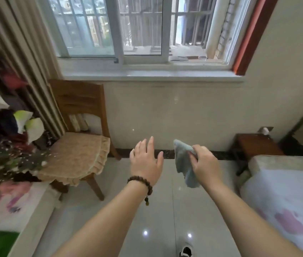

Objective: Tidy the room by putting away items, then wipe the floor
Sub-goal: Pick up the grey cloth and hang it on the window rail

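Observation:
My right hand (205,162) grips a pale blue cloth (184,162), which hangs down from the fingers above the glossy grey tiled floor (165,210). My left hand (146,160), with a brown bead bracelet on the wrist, is stretched forward just left of the cloth, fingers straight and spread, holding nothing. Both arms reach out at about waist height in the middle of the view.
A wooden chair (80,145) with a frilled beige cushion stands at the left under the window (139,34), beside curtains and a heap of clothes (8,136). A bed (286,201) lies at the right, a dark wooden nightstand (256,143) behind it. My shoe (185,251) shows at the bottom.

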